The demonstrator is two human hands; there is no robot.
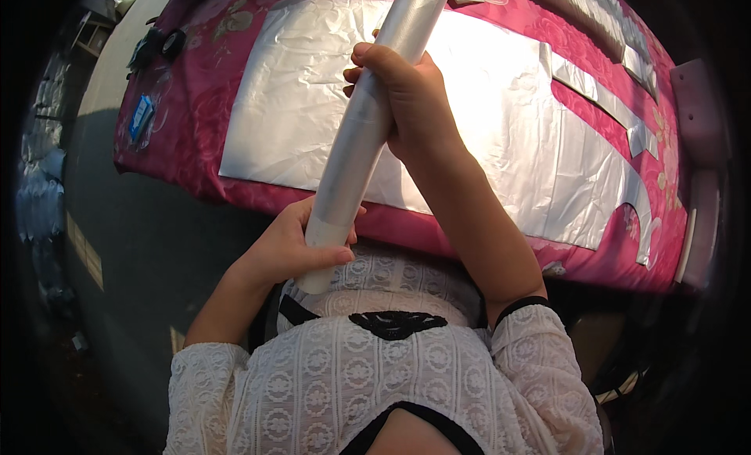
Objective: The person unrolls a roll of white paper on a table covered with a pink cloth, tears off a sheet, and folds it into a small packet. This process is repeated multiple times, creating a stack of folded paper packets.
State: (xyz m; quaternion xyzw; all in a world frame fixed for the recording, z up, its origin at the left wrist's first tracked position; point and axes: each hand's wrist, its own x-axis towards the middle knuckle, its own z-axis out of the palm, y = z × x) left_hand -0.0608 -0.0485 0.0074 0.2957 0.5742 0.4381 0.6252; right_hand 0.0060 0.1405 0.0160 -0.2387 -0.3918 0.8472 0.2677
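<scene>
A long roll of clear plastic film (353,146) slants up and away from my body, its far end running past the top edge of the view. My left hand (301,240) is wrapped round the near end, where a pale core sticks out. Farther up, my right hand (403,83) closes round the roll from its right side, with the thumb over the top. Beneath the roll lies a large, creased silver foil sheet (282,103) with a curved cutout at its right end. Both hands are above the table's near side.
A pink flowered cloth (184,142) covers the table. On its left lie a blue-labelled packet (141,118) and a black round object (174,43). Narrow silver strips (594,91) and a pleated silver stack (583,13) are at the right. A pink chair-like piece (700,111) stands beyond.
</scene>
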